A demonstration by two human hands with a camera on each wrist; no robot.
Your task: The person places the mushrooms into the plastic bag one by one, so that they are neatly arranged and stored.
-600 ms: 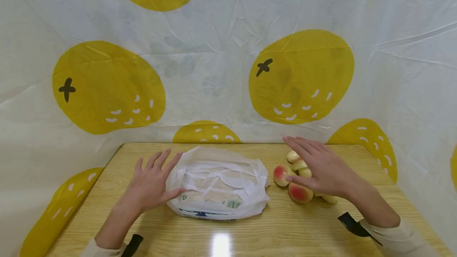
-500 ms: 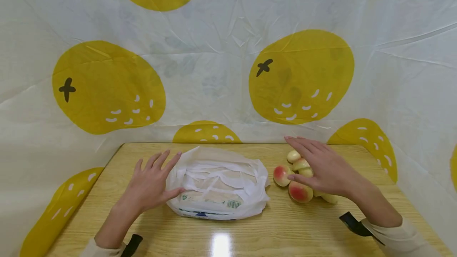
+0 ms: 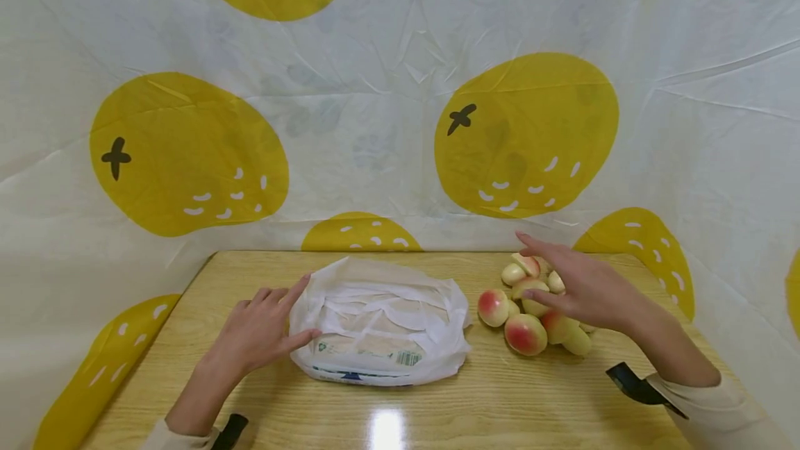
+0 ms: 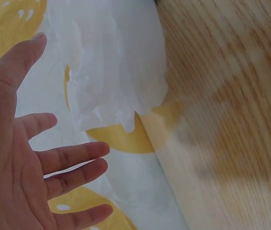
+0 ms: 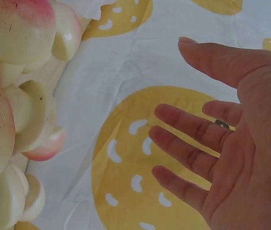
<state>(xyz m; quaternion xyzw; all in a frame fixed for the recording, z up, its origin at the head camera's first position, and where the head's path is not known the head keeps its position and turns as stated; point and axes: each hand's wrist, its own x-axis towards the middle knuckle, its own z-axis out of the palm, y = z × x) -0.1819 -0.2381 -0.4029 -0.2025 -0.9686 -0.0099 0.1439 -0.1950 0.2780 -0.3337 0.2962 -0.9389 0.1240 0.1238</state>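
Observation:
A white plastic bag point(image 3: 387, 311) lies on the table with its mouth spread and green and blue print along its front. My left hand point(image 3: 259, 325) is at the bag's left edge; in the left wrist view its fingers point(image 4: 75, 158) are spread and hold nothing, with the bag beyond. A pile of mushroom-shaped pieces point(image 3: 525, 334), cream with red-blushed caps, sits to the right of the bag. Over the pile's right side hovers my right hand point(image 3: 584, 287), its fingers extended and holding nothing. It hides part of the pile.
Wood-grain table point(image 3: 375, 412) lies under everything, with a glare spot near the front. A white cloth with yellow fruit prints point(image 3: 369, 151) hangs behind and at both sides. Black straps point(image 3: 637, 384) are on both wrists.
My right hand has moved a little to the right, uncovering more mushroom-shaped pieces. The left hand's fingers have dropped slightly and look more bent. The bag has stayed in place.

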